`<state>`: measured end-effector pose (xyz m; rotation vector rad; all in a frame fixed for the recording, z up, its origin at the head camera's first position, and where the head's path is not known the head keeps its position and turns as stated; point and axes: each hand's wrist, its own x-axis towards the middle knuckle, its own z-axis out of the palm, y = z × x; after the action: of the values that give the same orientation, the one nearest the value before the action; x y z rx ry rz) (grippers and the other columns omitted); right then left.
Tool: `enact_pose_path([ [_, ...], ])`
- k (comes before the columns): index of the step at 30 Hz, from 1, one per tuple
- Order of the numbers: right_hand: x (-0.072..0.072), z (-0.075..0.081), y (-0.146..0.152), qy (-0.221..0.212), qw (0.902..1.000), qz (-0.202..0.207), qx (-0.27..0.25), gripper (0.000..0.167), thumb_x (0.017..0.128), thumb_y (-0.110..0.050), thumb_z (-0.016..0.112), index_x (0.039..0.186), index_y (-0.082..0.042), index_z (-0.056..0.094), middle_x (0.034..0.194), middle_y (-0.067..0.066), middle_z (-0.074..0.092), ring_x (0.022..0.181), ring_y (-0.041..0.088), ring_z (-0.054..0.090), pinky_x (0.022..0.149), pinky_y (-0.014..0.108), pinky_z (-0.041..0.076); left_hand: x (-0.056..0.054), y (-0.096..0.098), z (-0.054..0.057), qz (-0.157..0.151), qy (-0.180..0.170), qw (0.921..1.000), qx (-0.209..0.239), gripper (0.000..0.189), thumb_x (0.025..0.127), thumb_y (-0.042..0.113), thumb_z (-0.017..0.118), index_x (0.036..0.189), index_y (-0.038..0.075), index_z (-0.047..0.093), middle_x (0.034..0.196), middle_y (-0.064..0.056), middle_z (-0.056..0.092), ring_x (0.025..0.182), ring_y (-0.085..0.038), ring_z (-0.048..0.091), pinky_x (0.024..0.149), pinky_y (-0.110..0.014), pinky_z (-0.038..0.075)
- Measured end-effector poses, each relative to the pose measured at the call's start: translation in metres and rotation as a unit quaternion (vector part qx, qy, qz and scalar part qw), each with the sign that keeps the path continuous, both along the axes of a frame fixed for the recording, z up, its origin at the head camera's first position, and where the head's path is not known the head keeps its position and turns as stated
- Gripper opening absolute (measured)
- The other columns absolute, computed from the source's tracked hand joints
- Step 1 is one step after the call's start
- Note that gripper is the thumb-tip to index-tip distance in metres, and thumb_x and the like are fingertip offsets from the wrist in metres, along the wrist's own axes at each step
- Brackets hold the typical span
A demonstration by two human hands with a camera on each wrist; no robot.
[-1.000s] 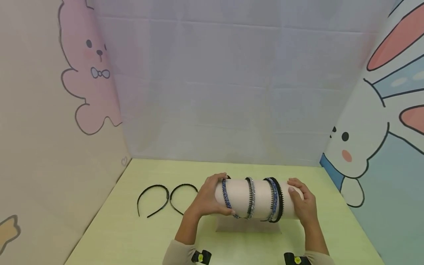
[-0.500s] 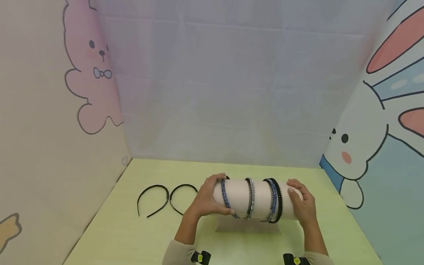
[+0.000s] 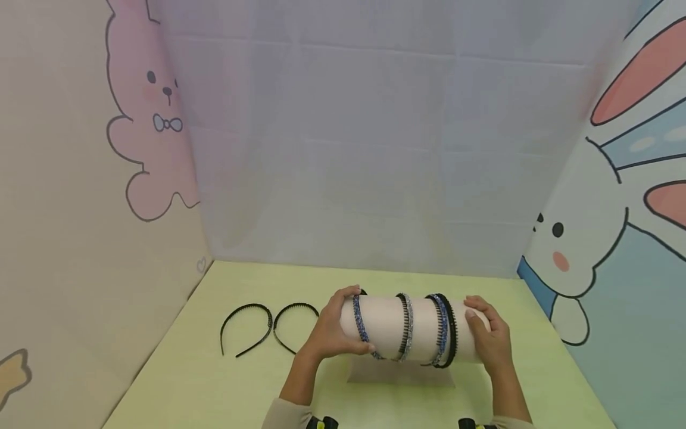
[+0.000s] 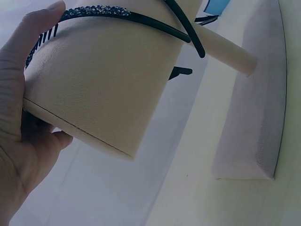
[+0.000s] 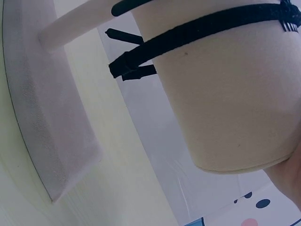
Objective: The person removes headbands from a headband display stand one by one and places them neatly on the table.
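Note:
A padded, pale cylinder of a headband stand [image 3: 380,322] lies crosswise over its base [image 3: 399,372]. My left hand [image 3: 331,330] spans its left end and grips a blue glittery headband [image 3: 360,325] there, thumb at the front and fingertips at the top. In the left wrist view, a fingertip touches the headband's glittery part [image 4: 101,10]. My right hand [image 3: 493,333] holds the cylinder's right end, thumb on top. Between the hands, the cylinder bears a silver glittery headband [image 3: 408,328], a second blue one [image 3: 442,330] and a black one [image 3: 454,330].
Two black toothed headbands lie side by side to the left, the outer headband [image 3: 243,307] in full view and the inner headband [image 3: 295,305] partly behind my left arm. The pale green table [image 3: 187,381] meets a white back wall [image 3: 332,179] and printed side walls.
My left hand has shifted slightly left with the blue headband, widening its distance from the silver one. My right hand stays at the right end. The head view has tilted slightly.

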<state>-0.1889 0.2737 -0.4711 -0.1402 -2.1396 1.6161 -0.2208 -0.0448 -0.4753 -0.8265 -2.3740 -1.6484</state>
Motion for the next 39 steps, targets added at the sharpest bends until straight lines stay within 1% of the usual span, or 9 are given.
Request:
enact_pose_path([
  [5, 0.000, 0.001, -0.001, 0.010, 0.9999, 0.001, -0.005, 0.021, 0.092, -0.008, 0.057, 0.110, 0.003, 0.062, 0.120, 0.002, 0.056, 0.112, 0.002, 0.044, 0.091, 0.019, 0.034, 0.001, 0.000, -0.002, -0.007, 0.000, 0.9996, 0.027, 0.102, 0.054, 0.030, 0.090, 0.139, 0.015, 0.037, 0.138, 0.003, 0.039, 0.106, -0.022, 0.051, 0.073, -0.034, 0.051],
  [11, 0.000, 0.002, 0.001, 0.003, 1.0000, -0.002, 0.004, 0.022, 0.093, -0.011, 0.057, 0.111, 0.001, 0.062, 0.120, 0.000, 0.056, 0.113, 0.002, 0.043, 0.093, 0.024, 0.034, -0.002, 0.000, -0.003, -0.021, 0.003, 0.9989, 0.041, 0.100, 0.055, 0.027, 0.090, 0.139, 0.017, 0.036, 0.140, 0.000, 0.038, 0.108, -0.022, 0.051, 0.075, -0.035, 0.051],
  [18, 0.001, 0.003, 0.002, 0.002, 1.0000, -0.001, 0.002, 0.023, 0.093, -0.013, 0.057, 0.111, 0.001, 0.062, 0.121, 0.000, 0.056, 0.114, 0.003, 0.043, 0.092, 0.025, 0.035, -0.004, -0.004, 0.006, -0.022, 0.015, 0.9996, 0.013, 0.107, 0.053, 0.032, 0.091, 0.142, 0.028, 0.032, 0.135, 0.001, 0.042, 0.108, -0.018, 0.050, 0.077, -0.034, 0.050],
  [22, 0.000, 0.002, 0.001, 0.004, 1.0000, 0.003, -0.006, 0.023, 0.093, -0.012, 0.057, 0.111, 0.001, 0.062, 0.121, 0.002, 0.056, 0.114, 0.003, 0.043, 0.093, 0.024, 0.035, -0.004, -0.007, 0.010, -0.018, 0.006, 0.9998, -0.009, 0.105, 0.051, 0.037, 0.091, 0.139, 0.025, 0.035, 0.136, 0.002, 0.042, 0.107, -0.016, 0.051, 0.078, -0.032, 0.050],
  [26, 0.002, 0.003, -0.002, 0.000, 0.9999, 0.004, -0.012, 0.022, 0.092, -0.009, 0.057, 0.110, 0.003, 0.061, 0.121, 0.002, 0.056, 0.113, 0.002, 0.043, 0.092, 0.023, 0.035, -0.003, -0.010, 0.011, -0.021, -0.009, 0.9997, -0.008, 0.099, 0.051, 0.036, 0.092, 0.134, 0.018, 0.039, 0.137, 0.004, 0.041, 0.107, -0.018, 0.052, 0.075, -0.032, 0.051],
  [29, 0.007, 0.011, -0.006, 0.006, 0.9999, 0.003, -0.009, 0.021, 0.092, -0.007, 0.056, 0.110, 0.005, 0.060, 0.119, 0.003, 0.057, 0.111, 0.001, 0.044, 0.091, 0.021, 0.034, -0.003, -0.010, 0.011, -0.021, -0.008, 0.9997, -0.002, 0.099, 0.051, 0.033, 0.092, 0.133, 0.012, 0.040, 0.139, 0.003, 0.040, 0.113, -0.020, 0.049, 0.083, -0.037, 0.049],
  [32, 0.009, 0.015, -0.008, 0.014, 0.9998, 0.004, -0.017, 0.020, 0.091, -0.004, 0.056, 0.108, 0.007, 0.060, 0.117, 0.003, 0.058, 0.110, 0.002, 0.045, 0.091, 0.021, 0.034, -0.004, -0.012, 0.010, -0.018, -0.002, 0.9998, 0.001, 0.099, 0.052, 0.033, 0.091, 0.133, 0.011, 0.040, 0.140, 0.000, 0.039, 0.121, -0.022, 0.043, 0.094, -0.043, 0.041],
  [34, 0.007, 0.014, -0.007, 0.012, 0.9996, 0.006, -0.025, 0.020, 0.091, -0.004, 0.057, 0.108, 0.006, 0.061, 0.118, 0.002, 0.058, 0.111, 0.002, 0.045, 0.091, 0.020, 0.035, -0.005, -0.014, 0.009, -0.016, 0.002, 0.9998, 0.012, 0.098, 0.052, 0.031, 0.091, 0.133, 0.011, 0.040, 0.140, -0.003, 0.039, 0.125, -0.023, 0.039, 0.097, -0.046, 0.037],
  [39, 0.003, 0.003, -0.001, -0.002, 0.9997, 0.005, -0.022, 0.022, 0.092, -0.009, 0.057, 0.111, 0.002, 0.061, 0.122, 0.002, 0.056, 0.113, 0.003, 0.044, 0.094, 0.023, 0.034, -0.004, -0.020, 0.000, -0.035, -0.006, 0.9972, 0.067, 0.095, 0.055, 0.021, 0.091, 0.133, 0.009, 0.038, 0.141, -0.004, 0.037, 0.127, -0.024, 0.034, 0.097, -0.042, 0.037],
])
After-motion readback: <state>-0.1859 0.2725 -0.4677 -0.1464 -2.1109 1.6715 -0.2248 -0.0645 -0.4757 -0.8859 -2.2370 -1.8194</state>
